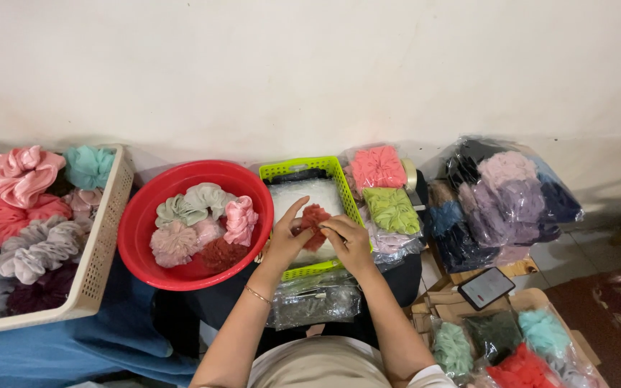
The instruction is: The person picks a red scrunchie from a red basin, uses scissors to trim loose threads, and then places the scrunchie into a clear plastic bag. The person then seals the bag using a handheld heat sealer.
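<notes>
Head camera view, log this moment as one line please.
left hand: on red scrunchie | right hand: on same scrunchie | over green basket | red bowl at left

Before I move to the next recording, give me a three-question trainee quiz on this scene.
1. True or false: the red basin holds scrunchies.
2. Which thing do both hands, the left hand and the right hand, hold? A) the phone B) a dark red scrunchie C) the roll of tape
3. Fill in: the hands work over a lime green ____.

Key
1. True: several pale green and pink ones lie in it.
2. B: held between the two hands, above the clear bags.
3. basket
</notes>
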